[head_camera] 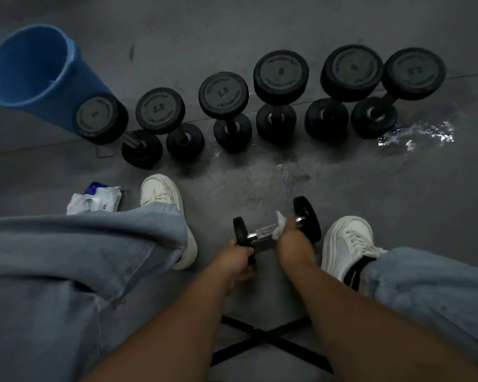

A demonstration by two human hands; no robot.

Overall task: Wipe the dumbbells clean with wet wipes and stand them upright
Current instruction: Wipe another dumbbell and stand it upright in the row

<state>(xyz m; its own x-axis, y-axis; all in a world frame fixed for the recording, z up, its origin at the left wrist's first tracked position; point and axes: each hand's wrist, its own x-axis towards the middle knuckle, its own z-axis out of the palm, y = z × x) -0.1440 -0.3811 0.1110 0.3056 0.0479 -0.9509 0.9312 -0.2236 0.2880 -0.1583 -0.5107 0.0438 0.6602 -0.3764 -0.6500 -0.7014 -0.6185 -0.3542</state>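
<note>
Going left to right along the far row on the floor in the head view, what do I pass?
Rolled blue foam mat → first upright black rubber dumbbell → second dumbbell → third dumbbell → fourth dumbbell → fifth dumbbell → sixth dumbbell.

A person crouches over a grey floor (pixel 342 175), the left hand (pixel 236 257) gripping the near end of a small dumbbell (pixel 262 234) held sideways between two white shoes (pixel 345 244), while the right hand (pixel 293 238) presses a white wipe (pixel 280 224) around its shiny handle. Beyond them six black dumbbells (pixel 222 92) stand upright in a row, with a rolled blue mat (pixel 31 67) just behind the leftmost one and a glistening wet patch (pixel 417 135) on the floor beside the rightmost. A pack of wipes (pixel 97 198) lies beside the left shoe, and a black tape cross (pixel 271 337) marks the floor between the forearms.
</note>
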